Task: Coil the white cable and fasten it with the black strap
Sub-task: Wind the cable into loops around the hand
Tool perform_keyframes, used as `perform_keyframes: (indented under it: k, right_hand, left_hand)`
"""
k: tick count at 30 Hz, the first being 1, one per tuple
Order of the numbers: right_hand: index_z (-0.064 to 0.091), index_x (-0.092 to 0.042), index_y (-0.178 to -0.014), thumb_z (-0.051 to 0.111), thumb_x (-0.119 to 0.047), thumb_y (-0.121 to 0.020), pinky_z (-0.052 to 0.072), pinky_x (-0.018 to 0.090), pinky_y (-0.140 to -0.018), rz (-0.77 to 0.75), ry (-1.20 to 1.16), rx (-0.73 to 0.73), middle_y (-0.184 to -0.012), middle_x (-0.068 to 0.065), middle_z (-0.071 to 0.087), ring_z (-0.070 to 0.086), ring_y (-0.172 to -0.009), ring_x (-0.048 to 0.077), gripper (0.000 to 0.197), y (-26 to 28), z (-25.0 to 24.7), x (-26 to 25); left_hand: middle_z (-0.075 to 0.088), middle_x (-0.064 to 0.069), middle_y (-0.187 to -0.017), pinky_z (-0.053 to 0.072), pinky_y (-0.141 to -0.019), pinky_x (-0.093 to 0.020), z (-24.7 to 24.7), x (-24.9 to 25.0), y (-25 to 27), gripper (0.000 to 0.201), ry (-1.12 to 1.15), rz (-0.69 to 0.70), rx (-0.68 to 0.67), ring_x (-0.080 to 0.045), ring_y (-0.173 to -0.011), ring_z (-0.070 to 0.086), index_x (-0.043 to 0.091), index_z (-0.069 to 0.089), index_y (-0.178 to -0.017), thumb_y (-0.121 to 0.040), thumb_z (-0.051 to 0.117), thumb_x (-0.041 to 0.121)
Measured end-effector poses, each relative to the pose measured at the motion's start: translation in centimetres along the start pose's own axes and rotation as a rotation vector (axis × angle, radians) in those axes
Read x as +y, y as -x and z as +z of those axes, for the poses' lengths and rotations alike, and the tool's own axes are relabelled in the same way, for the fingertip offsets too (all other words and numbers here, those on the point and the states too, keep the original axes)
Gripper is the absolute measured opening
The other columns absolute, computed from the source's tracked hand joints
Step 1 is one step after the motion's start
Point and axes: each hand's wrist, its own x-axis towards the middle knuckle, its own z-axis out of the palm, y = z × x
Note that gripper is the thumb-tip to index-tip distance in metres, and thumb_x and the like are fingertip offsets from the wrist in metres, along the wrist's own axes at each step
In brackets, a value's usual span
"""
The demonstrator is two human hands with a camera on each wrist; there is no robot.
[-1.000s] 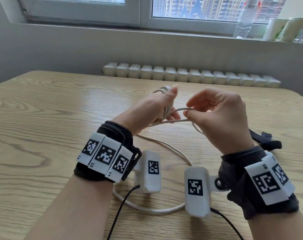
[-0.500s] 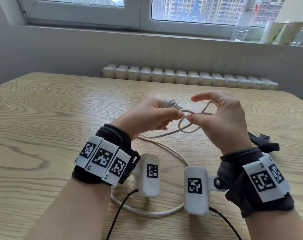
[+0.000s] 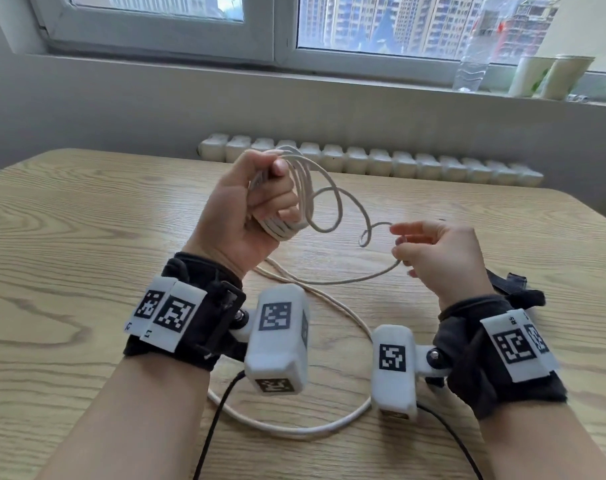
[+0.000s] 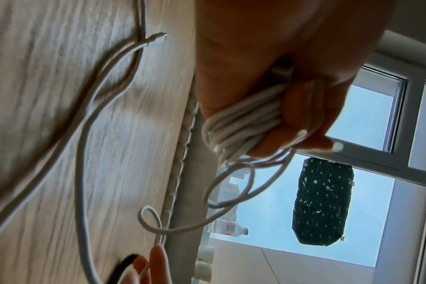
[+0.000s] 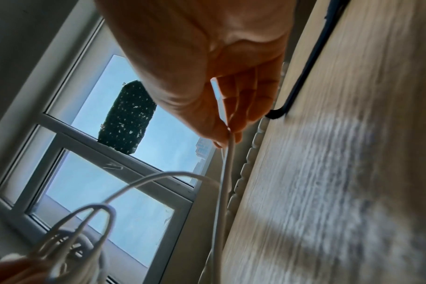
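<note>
Cable [image 3: 329,202] is now spreading out between the two hands, where half a second ago they were working close together: the left hand [image 3: 249,209] is lifting higher, its grip curling tight round several finished turns, and the right hand [image 3: 436,254] is drawing away to the side, its grip pinching a slack run with a small kink in it. This is likely setting up another turn, as plenty of cable is lying loose on the bench [image 3: 69,237] under the wrists, one plug end included. Strap [image 3: 509,282] is waiting untouched on the bench behind the right wrist. Beyond the bench, a radiator [image 3: 416,164] is running below a window sill carrying a bottle [image 3: 474,53] and cups [image 3: 551,77].
</note>
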Motion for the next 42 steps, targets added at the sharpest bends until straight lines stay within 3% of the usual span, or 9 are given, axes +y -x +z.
perform_keyframes:
  k: [3,8,14,19,26,30,33,37,42]
  right_hand:
    - [0.072,-0.030,-0.090,0.076,-0.005,-0.070,0.053,0.042,-0.088,0.013,-0.014,0.027,-0.090,-0.009,0.058,0.058,-0.080,0.014,0.032,0.1,0.0,0.0]
    - [0.073,-0.012,-0.081,0.071,-0.001,-0.077,0.050,0.023,-0.053,-0.142,-0.339,-0.018,-0.077,0.005,0.072,0.058,-0.054,0.012,0.013,1.6,-0.2,-1.7]
    - [0.073,-0.012,-0.086,0.074,-0.022,-0.077,0.055,0.024,-0.068,-0.059,-0.291,-0.248,-0.080,0.004,0.073,0.066,-0.073,0.011,0.013,1.6,0.3,-1.7]
    - [0.068,-0.008,-0.075,0.069,-0.005,-0.079,0.052,0.025,-0.065,-0.037,-0.170,-0.336,-0.079,0.012,0.069,0.058,-0.065,0.010,0.005,2.2,0.8,-1.8]
    - [0.062,-0.011,-0.077,0.058,-0.010,-0.087,0.058,0.023,-0.069,0.288,-1.066,-0.255,-0.063,-0.001,0.067,0.065,-0.060,0.009,0.010,1.1,-0.3,-2.0]
    - [0.063,-0.011,-0.086,0.051,-0.022,-0.092,0.058,0.023,-0.067,0.245,-1.390,-0.298,-0.054,-0.006,0.060,0.062,-0.053,0.006,0.017,1.0,-1.0,-2.2]
    - [0.062,-0.015,-0.093,0.046,-0.025,-0.095,0.037,0.016,-0.041,0.097,-1.192,-0.259,-0.043,-0.008,0.041,0.035,-0.036,0.004,0.019,0.7,-1.2,-2.2]
    - [0.070,-0.017,-0.086,0.054,-0.023,-0.094,0.015,0.019,-0.035,-0.141,-0.671,-0.094,-0.041,-0.007,0.034,0.022,-0.034,0.006,0.019,0.7,-1.0,-1.5]
    - [0.067,-0.012,-0.071,0.064,-0.030,-0.082,0.016,0.020,-0.036,-0.042,-0.581,-0.386,-0.038,-0.008,0.031,0.020,-0.033,0.006,0.021,1.1,-0.7,-1.5]
  left_hand:
    - [0.033,0.009,-0.040,0.031,-0.043,-0.015,0.0,-0.5,0.0,0.010,-0.101,-0.065,-0.028,-0.002,-0.035,0.029,0.011,0.048,-0.075,-0.082,0.050,0.019]
    - [0.033,0.011,-0.043,0.033,-0.044,-0.017,1.0,-2.7,-0.3,0.022,-0.258,-0.173,-0.041,-0.002,-0.038,0.029,0.010,0.056,-0.074,-0.090,0.043,0.018]
    - [0.034,0.011,-0.043,0.035,-0.046,-0.017,1.0,-3.1,-0.6,0.021,-0.223,-0.168,-0.044,-0.003,-0.038,0.030,0.010,0.056,-0.075,-0.090,0.043,0.018]
    - [0.032,0.010,-0.043,0.037,-0.046,-0.018,1.2,-3.0,-0.6,0.019,-0.188,-0.145,-0.012,-0.003,-0.038,0.029,0.010,0.056,-0.076,-0.089,0.045,0.018]
    - [0.029,0.010,-0.042,0.036,-0.045,-0.017,1.0,-3.0,-0.5,0.025,-0.240,-0.178,0.081,-0.003,-0.036,0.027,0.011,0.051,-0.072,-0.092,0.038,0.015]
    - [0.028,0.009,-0.044,0.035,-0.044,-0.018,0.9,-3.2,-0.6,0.026,-0.333,-0.208,0.086,-0.004,-0.037,0.026,0.011,0.050,-0.072,-0.094,0.037,0.016]
    - [0.029,0.010,-0.044,0.030,-0.046,-0.019,0.7,-3.2,-0.5,0.025,-0.361,-0.244,-0.003,-0.004,-0.037,0.026,0.011,0.048,-0.072,-0.093,0.038,0.017]
    - [0.038,0.011,-0.040,0.031,-0.045,-0.017,0.8,-2.7,-0.4,0.023,-0.138,-0.239,-0.200,-0.002,-0.035,0.032,0.008,0.053,-0.073,-0.090,0.039,0.017]
    - [0.043,0.007,-0.041,0.035,-0.048,-0.014,0.2,-1.6,-0.5,0.018,0.327,-0.046,-0.099,-0.004,-0.036,0.039,0.011,0.054,-0.073,-0.087,0.045,0.017]
